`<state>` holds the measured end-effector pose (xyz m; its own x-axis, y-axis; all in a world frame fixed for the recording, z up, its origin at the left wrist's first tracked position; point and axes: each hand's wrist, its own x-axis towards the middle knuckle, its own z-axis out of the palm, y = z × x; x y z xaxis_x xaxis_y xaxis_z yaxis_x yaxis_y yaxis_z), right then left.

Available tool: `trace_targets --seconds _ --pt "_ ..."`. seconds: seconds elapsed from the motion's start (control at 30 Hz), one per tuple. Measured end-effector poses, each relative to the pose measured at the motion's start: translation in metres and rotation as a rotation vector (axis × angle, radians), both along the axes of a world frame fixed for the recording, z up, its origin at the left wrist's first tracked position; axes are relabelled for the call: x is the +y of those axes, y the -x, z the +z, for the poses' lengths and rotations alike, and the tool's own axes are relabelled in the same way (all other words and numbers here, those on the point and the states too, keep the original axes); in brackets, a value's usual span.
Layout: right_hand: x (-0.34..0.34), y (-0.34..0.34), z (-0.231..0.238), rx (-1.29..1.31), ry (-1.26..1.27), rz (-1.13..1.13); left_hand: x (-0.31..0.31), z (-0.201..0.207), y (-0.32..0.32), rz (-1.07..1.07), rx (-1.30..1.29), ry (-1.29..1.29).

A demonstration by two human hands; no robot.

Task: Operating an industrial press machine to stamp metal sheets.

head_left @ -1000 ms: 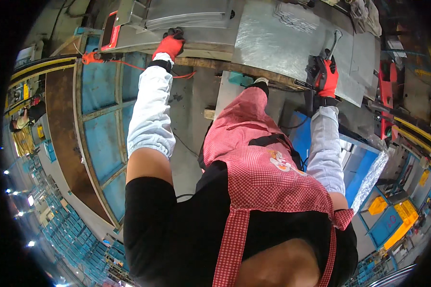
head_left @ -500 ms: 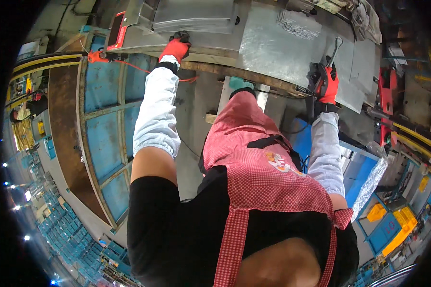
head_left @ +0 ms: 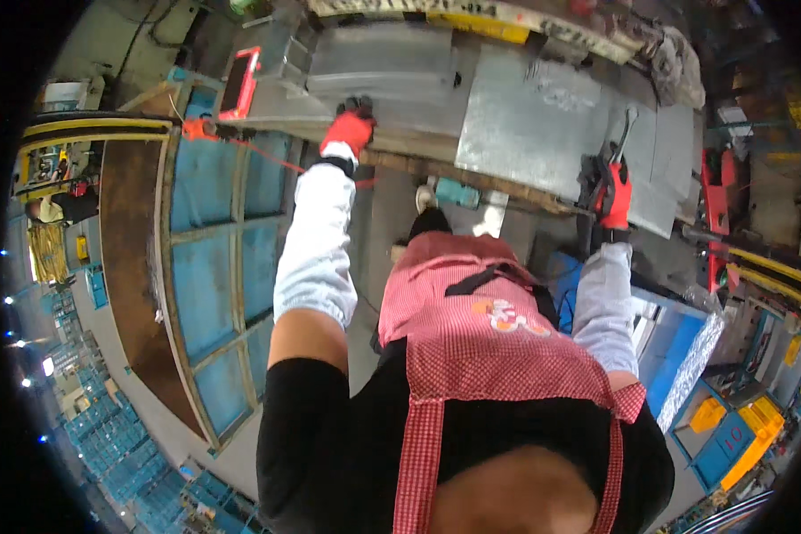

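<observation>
My left hand [head_left: 351,130], in a red glove with dark fingertips, rests at the bench's front edge by a stack of thin grey metal sheets [head_left: 378,67]. Blur hides how its fingers are bent. My right hand [head_left: 613,191], gloved in red and black, is closed round a metal tool [head_left: 627,133]. The tool's slim shaft slants up and away over the sheets, ending in a rounded tip; its exact kind is unclear. Beside this hand lies a broad, shiny metal sheet [head_left: 516,125], with smaller flat metal pieces [head_left: 561,84] on its far part.
A red-framed dark panel [head_left: 239,84] stands at the bench's left end. Yellow-and-black bars [head_left: 98,129] flank the left side, near a blue-panelled frame [head_left: 206,258]. A red bracket [head_left: 716,209] is at the right. Across the far side runs a pale beam [head_left: 489,20].
The view has shifted, so the bench sits lower and a pale beam appears beyond it. One shoe now shows under the bench. Both hands keep about the same places on the bench.
</observation>
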<state>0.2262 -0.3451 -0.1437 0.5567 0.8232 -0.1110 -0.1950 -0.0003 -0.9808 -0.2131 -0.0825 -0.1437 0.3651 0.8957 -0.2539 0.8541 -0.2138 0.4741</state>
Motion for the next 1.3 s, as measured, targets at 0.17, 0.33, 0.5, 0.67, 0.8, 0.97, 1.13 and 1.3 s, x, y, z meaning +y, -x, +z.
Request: trace_targets --seconds 0.17,0.33,0.5,0.67,0.8,0.97,1.13,1.3 --pt "-0.018 0.022 0.036 -0.088 0.163 -0.103 -0.016 0.009 -0.003 0.079 0.073 -0.111" --pt "-0.012 0.052 0.081 -0.054 -0.145 -0.096 -0.025 0.02 -0.008 0.073 0.16 -0.188" --pt "0.038 0.097 0.102 -0.37 0.324 0.345 -0.031 0.022 -0.009 0.071 0.166 -0.249" --pt "0.108 0.133 0.125 -0.452 0.345 0.608 -0.035 0.025 -0.008 0.11 0.121 -0.163" --pt "0.163 0.131 0.119 -0.701 0.198 0.613 -0.054 0.039 -0.004 0.114 0.036 -0.329" --pt "0.217 0.109 0.088 -0.671 0.279 0.663 -0.092 0.054 -0.008 0.238 -0.31 -0.034" --pt "0.208 0.102 0.115 -0.589 0.131 0.683 -0.078 0.065 -0.028 0.395 -0.911 0.579" --pt "0.19 0.104 0.152 -0.402 0.159 0.739 -0.038 0.075 -0.07 0.281 -1.702 0.963"
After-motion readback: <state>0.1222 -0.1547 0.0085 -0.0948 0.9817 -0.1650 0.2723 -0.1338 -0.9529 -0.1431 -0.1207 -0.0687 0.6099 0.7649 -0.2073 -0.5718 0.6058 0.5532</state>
